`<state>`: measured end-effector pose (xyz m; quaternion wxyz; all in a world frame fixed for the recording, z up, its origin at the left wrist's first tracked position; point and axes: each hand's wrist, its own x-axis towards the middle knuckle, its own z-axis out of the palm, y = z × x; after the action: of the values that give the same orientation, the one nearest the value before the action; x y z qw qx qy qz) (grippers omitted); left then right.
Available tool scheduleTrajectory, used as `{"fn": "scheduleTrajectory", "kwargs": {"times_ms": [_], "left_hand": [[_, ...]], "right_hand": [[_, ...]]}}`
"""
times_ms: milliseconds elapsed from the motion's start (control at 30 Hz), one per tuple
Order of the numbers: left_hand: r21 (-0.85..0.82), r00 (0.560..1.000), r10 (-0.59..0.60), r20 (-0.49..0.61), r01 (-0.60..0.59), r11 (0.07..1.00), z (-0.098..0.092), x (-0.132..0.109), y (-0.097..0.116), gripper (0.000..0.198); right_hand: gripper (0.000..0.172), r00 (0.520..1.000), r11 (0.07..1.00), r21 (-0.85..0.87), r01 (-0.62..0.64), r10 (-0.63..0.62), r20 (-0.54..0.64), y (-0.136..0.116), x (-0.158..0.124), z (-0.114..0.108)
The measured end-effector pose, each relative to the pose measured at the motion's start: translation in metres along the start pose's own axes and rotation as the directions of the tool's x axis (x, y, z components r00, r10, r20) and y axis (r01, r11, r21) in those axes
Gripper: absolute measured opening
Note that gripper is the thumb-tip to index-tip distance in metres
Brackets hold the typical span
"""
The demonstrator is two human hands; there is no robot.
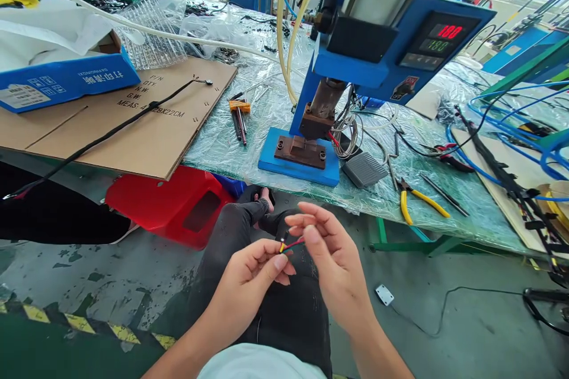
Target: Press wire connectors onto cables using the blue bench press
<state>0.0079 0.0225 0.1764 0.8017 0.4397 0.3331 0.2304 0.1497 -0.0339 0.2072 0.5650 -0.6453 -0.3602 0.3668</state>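
Seated person, both hands low over the lap, in front of the bench edge. Left hand point(251, 272) pinches one end of a short wire bundle point(292, 243) between thumb and forefinger, with the other fingers curled in under it. Right hand point(335, 266) pinches the other end with thumb and index tip, and its remaining fingers are loosely fanned above, not touching the wires. The wire bundle shows red and yellow strands, maybe a dark one too, too small to be sure. It sits between the two sets of fingertips, in the air, well below the tabletop and close to the body, likely so the ends can be seen and kept taut. Its long axis runs roughly left to right, rising slightly toward the right hand, with the yellow tip at the left-hand end. On the bench straight ahead is a blue press machine point(311, 95) with a lit digital readout point(438, 38) and a grey ribbed pad point(364, 169) just beside its base. Yellow-handled pliers point(422, 201) lie near the bench edge to the right. A cardboard sheet point(133, 112) to the left carries a black cable point(111, 133) and a blue box point(66, 80). A red bin point(173, 204) sits under the bench.
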Motion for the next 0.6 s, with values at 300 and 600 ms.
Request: {"fn": "scheduleTrajectory", "kwargs": {"times_ms": [300, 600], "left_hand": [[-0.392, 0.990, -0.031, -0.135, -0.025, 0.920, -0.011, 0.016, 0.019, 0.020], [0.083, 0.974, 0.219, -0.054, -0.214, 0.973, -0.025, 0.006, -0.001, 0.049]], "right_hand": [[0.048, 0.876, 0.978, -0.152, -0.141, 0.195, 0.442, 0.040, -0.024, 0.013], [0.024, 0.939, 0.976, -0.213, 0.052, 0.025, 0.343, 0.033, -0.008, 0.011]]}}
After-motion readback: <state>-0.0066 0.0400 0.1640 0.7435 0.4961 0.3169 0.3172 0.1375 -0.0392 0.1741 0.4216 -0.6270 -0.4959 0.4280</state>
